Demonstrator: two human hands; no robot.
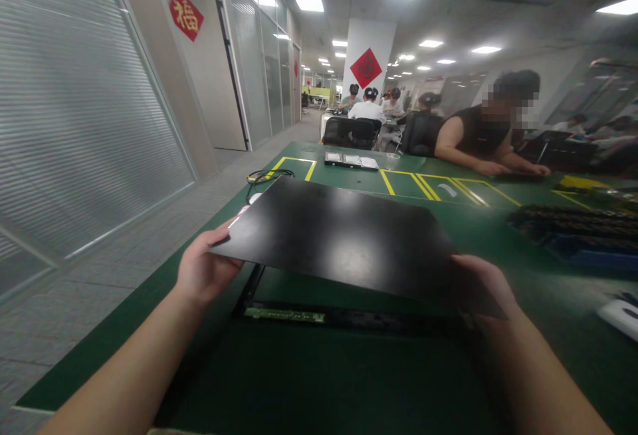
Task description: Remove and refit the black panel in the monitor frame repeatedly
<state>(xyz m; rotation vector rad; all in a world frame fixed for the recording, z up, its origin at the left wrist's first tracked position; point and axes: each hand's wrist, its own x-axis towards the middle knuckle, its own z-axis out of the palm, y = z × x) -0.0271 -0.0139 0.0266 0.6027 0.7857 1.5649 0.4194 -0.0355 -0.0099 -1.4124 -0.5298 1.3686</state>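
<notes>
I hold a large flat black panel [343, 232] above the green table [349, 382], its near edge raised. My left hand [204, 269] grips the near left corner, thumb on top and fingers under. My right hand [486, 282] grips the near right corner. Under the panel lies a black frame [349, 319] with a green circuit strip [284, 315] along its near edge.
A black cable [264, 174] lies at the far left of the table. Small trays [351, 160] sit farther back among yellow floor-tape boxes. A dark tray of parts [573, 229] is on the right, with a white object [621, 315]. A seated person [478, 133] leans on the table.
</notes>
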